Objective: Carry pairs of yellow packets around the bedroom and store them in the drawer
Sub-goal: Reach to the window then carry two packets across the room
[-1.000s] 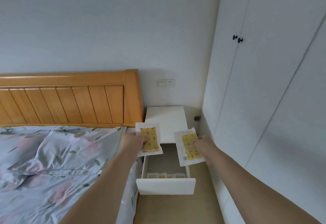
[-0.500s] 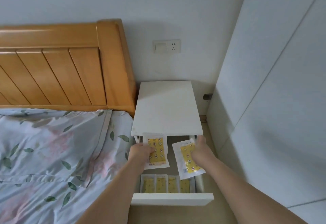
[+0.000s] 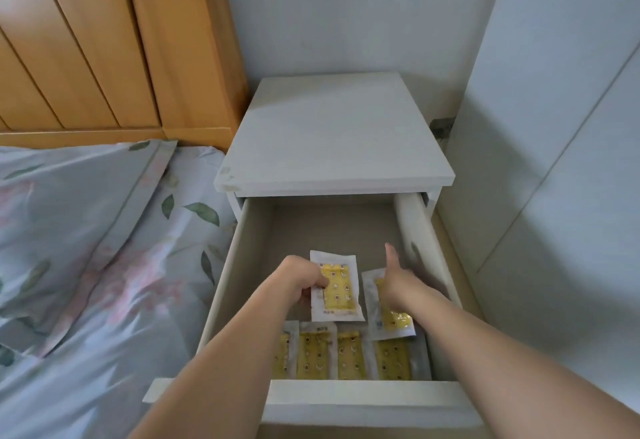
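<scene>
Inside the open white drawer [image 3: 221, 286], the left hand [image 3: 301, 277] pinches one yellow packet [image 3: 337, 288]; the right hand [image 3: 398, 283], thumb raised, grips another packet [image 3: 394, 322].

A yellow packet with white edges [image 3: 335, 286] is gripped by the left hand [image 3: 300, 277] inside the open white wooden drawer [image 3: 367, 400]. A second yellow packet [image 3: 391, 317] is pinched by the right hand [image 3: 398, 281], thumb raised. Four more yellow packets [image 3: 349, 355] are lined up along the drawer's front.

A white bedside cabinet [image 3: 332, 134] stands against the pale wall [image 3: 346, 23]; left of it a wooden headboard [image 3: 104, 40] and floral bedding [image 3: 86, 231], right of it white wardrobe doors [image 3: 561, 161].
</scene>
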Demonstrator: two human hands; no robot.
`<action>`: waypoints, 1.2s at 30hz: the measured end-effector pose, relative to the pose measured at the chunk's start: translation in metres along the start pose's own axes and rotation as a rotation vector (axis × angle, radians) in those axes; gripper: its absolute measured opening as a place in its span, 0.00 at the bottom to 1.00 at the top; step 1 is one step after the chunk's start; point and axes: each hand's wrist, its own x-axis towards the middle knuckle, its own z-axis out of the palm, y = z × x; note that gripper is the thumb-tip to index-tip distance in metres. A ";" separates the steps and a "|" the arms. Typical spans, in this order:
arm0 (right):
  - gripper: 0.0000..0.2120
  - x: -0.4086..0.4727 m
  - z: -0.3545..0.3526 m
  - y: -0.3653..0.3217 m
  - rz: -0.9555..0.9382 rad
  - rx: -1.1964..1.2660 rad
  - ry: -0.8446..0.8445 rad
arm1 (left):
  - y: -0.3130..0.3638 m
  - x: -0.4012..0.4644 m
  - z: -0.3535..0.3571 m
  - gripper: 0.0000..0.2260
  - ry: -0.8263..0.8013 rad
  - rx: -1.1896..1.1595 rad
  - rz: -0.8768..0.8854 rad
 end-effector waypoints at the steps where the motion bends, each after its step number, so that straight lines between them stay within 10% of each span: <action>1: 0.45 0.009 0.005 0.004 0.003 0.005 -0.010 | 0.000 0.008 0.004 0.09 -0.018 0.035 0.013; 11: 0.34 0.034 0.023 0.018 -0.023 -0.174 0.115 | -0.004 0.032 0.037 0.04 -0.155 0.201 0.004; 18: 0.37 -0.006 -0.009 -0.007 0.030 -0.229 0.084 | 0.011 -0.012 0.017 0.05 0.087 0.297 0.124; 29: 0.08 -0.241 -0.274 -0.130 -0.369 -0.174 0.199 | 0.196 -0.303 -0.143 0.14 0.380 0.865 0.620; 36: 0.06 -0.401 -0.425 -0.221 -0.475 -0.161 0.348 | 0.275 -0.501 -0.253 0.18 0.605 0.707 0.746</action>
